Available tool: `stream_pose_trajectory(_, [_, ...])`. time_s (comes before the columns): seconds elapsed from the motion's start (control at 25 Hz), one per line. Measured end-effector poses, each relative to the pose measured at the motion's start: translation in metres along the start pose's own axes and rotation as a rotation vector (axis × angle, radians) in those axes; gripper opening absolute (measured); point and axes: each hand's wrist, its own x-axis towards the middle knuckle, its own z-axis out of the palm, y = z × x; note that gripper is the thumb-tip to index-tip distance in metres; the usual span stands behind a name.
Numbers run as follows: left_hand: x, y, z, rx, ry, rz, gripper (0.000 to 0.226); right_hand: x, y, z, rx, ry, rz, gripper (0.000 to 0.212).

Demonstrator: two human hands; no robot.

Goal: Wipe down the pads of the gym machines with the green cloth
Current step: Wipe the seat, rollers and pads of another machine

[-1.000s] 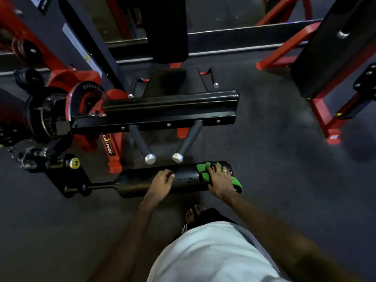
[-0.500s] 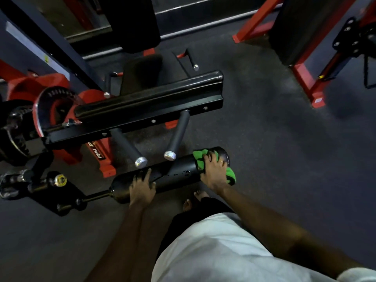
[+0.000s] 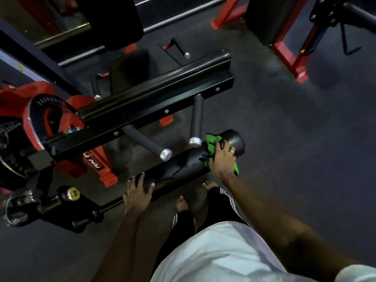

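Bunching green cloth (image 3: 211, 144) round free end of roller pad (image 3: 183, 167), right hand (image 3: 222, 159) grip closed on it; left hand (image 3: 136, 192) flat at other end, grip open. Risk: pad could roll, cloth slip off.

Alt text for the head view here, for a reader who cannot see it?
A person's right hand holds a green cloth against the free end of a black roller pad on a red and black gym machine. The left hand rests on the pad's other end, fingers spread.
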Motion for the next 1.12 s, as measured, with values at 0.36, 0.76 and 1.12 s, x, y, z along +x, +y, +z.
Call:
stream_pose_trajectory(0.36, [0.008,-0.04,-0.011,-0.104,-0.118,0.107,0.07,-0.015,0.003,0.005,0.08,0.04,-0.047,0.075])
stream_pose_trajectory(0.76, [0.012,-0.054,-0.002,-0.202,-0.108,0.192,0.069,-0.052,-0.035,0.039,-0.022,0.045,-0.205,0.086])
stream_pose_trajectory(1.12, [0.026,-0.085,-0.006,-0.167,-0.128,0.332,0.067,-0.088,-0.124,0.066,0.124,-0.023,-0.038,0.072])
